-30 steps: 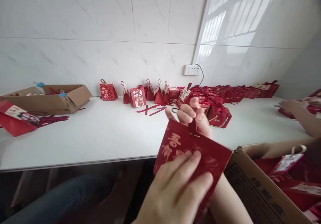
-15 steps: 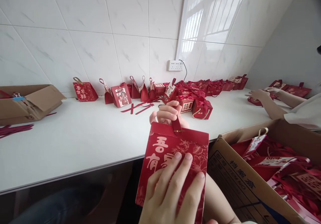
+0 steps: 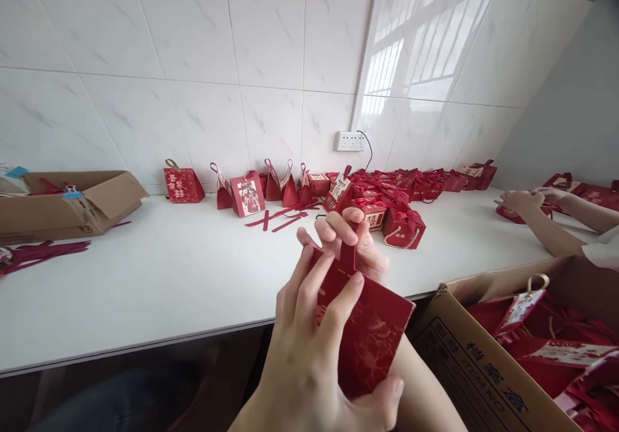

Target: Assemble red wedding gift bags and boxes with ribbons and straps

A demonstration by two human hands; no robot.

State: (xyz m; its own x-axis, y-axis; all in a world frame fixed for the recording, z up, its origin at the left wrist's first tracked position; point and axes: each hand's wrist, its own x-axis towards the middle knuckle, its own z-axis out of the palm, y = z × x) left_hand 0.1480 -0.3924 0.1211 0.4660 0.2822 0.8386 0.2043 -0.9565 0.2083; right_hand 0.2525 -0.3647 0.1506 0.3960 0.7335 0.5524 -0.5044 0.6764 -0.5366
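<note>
A red gift box (image 3: 370, 338) with pale printed characters and a floral pattern is held up close in front of me, tilted. My left hand (image 3: 309, 342) lies across its front, fingertips by the top edge and thumb at the lower right. Behind the top of the box, my right hand (image 3: 358, 242) has its fingers curled around the red ribbon loop (image 3: 347, 255) that rises from the box. The box hides much of my right palm.
Red gift boxes (image 3: 405, 225) and loose ribbons (image 3: 285, 216) lie along the white table (image 3: 193, 290). A cardboard carton (image 3: 483, 361) of red boxes stands at right, an open cardboard box (image 3: 113, 196) at left. A co-worker's hands (image 3: 525, 203) handle a red box at far right.
My left hand has slid up the box front to the top edge near the ribbon. The box has turned and tilted. The view has shifted slightly left and up.
</note>
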